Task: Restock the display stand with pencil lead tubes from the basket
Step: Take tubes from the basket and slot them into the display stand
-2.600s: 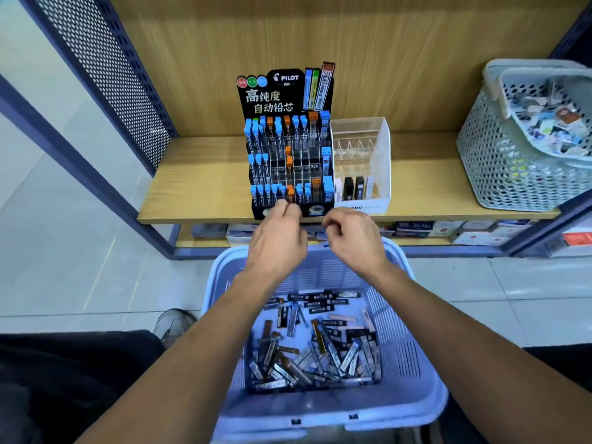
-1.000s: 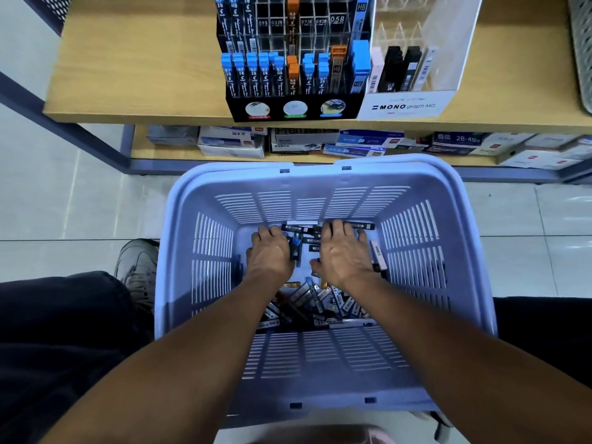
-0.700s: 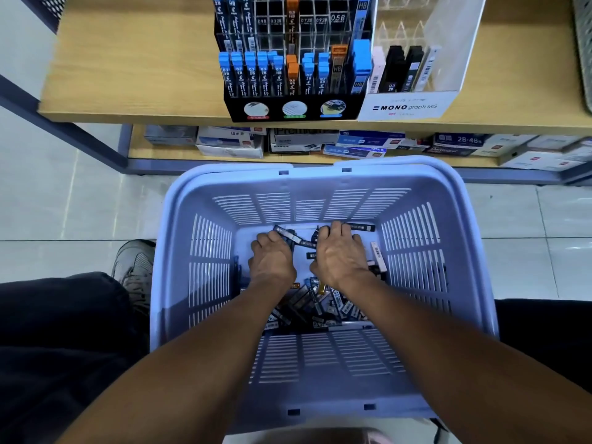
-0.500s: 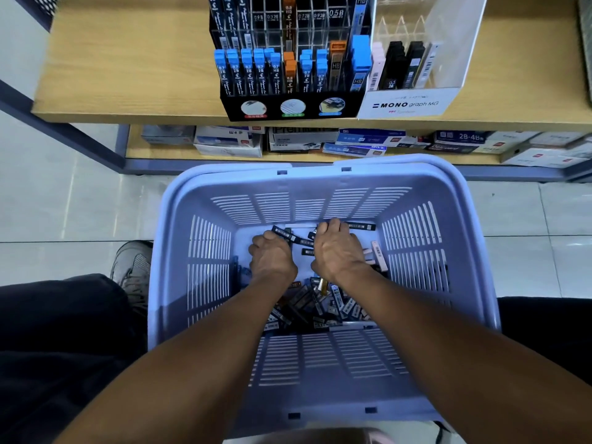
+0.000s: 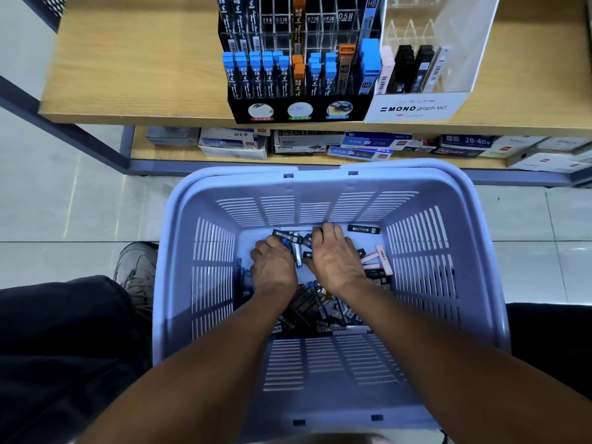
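Observation:
A lavender plastic basket (image 5: 179, 225) sits on the floor below me with a heap of pencil lead tubes (image 5: 307, 312) in its bottom. Both my hands are down in the heap. My left hand (image 5: 274, 270) grips a black tube (image 5: 286, 236) that sticks out past its thumb. My right hand (image 5: 336, 257) has its fingers curled down over tubes lying between the two hands; its fingertips are hidden. The black display stand (image 5: 298, 110) is on the wooden shelf ahead, with blue-capped tubes (image 5: 256, 75) in its front row and several bare slots (image 5: 320, 36) behind.
A clear MONO graph MG box (image 5: 416, 107) with a few black and pink tubes touches the stand's right side. Flat boxes (image 5: 368, 145) fill the lower shelf. My shoe (image 5: 137, 270) and dark trouser leg are left of the basket.
My hands came down from the stand into the basket. In the last second the left hand lifted a black tube and the right hand's fingers curled from flat.

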Available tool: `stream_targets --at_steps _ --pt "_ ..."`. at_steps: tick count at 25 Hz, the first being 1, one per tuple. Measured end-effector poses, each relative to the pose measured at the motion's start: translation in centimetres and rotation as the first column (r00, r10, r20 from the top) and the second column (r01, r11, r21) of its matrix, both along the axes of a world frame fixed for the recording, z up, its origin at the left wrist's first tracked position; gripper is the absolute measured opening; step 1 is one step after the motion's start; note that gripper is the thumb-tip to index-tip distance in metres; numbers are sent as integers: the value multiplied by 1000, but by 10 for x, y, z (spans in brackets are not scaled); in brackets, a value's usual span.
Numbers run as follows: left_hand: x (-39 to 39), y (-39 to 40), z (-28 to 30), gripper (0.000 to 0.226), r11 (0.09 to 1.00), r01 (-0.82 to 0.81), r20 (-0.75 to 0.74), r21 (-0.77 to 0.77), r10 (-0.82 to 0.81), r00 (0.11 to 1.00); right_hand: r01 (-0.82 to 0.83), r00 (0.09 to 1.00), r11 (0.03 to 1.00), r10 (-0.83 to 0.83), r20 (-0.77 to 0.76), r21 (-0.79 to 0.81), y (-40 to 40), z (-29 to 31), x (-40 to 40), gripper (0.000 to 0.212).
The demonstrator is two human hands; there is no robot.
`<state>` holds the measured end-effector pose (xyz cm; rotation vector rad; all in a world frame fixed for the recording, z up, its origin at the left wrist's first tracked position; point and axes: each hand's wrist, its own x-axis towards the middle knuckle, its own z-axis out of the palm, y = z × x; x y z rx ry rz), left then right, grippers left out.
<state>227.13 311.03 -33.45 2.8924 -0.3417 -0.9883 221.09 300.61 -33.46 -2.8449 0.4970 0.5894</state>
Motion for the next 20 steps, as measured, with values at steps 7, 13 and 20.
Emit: stream_targets --at_steps 7,13,20 --pt "12 5 7 40 993 -111 -58 -33 109 992 -115 993 993 114 -35 -25 -3 6 13 35" --pt "29 3 13 34 935 -337 -152 -109 319 936 -221 974 970 214 -70 -99 0 6 13 40" --pt "32 3 17 26 920 -365 -183 -144 338 923 -325 944 944 321 -71 -57 -7 10 19 53"
